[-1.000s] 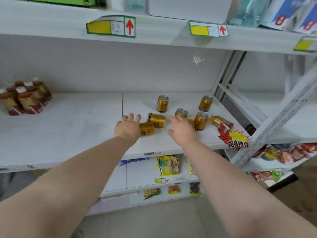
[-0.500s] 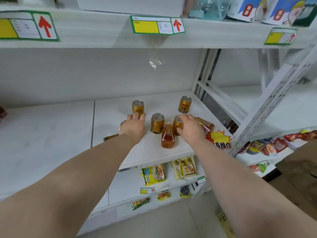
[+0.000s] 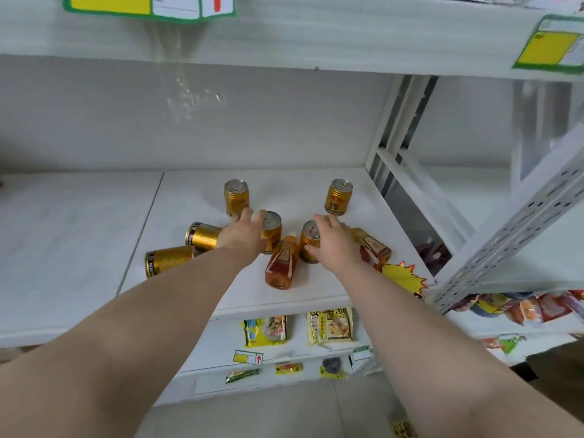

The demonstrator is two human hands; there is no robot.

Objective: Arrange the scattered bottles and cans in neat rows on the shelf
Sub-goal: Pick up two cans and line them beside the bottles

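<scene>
Several gold cans are scattered on the white shelf (image 3: 284, 298). Two stand at the back, one left (image 3: 236, 197) and one right (image 3: 338, 197). My left hand (image 3: 243, 235) wraps an upright can (image 3: 272, 232) from its left side. My right hand (image 3: 331, 245) grips another upright can (image 3: 309, 240). Between them a tea bottle (image 3: 282, 263) lies on its side, cap pointing away. Two cans lie toppled at the left, one (image 3: 202, 237) near my left wrist, one (image 3: 167, 260) closer to the front. A second bottle (image 3: 371, 248) lies behind my right hand.
A yellow starburst tag (image 3: 403, 278) hangs at the shelf's front right corner. A white perforated upright (image 3: 518, 222) slants across the right. Snack packets (image 3: 265, 330) sit on the shelves below. The upper shelf edge carries price labels (image 3: 551, 47).
The view has closed in on the cans. My left hand shifted right from the back-left can onto the middle upright can. My right hand stays on its can.
</scene>
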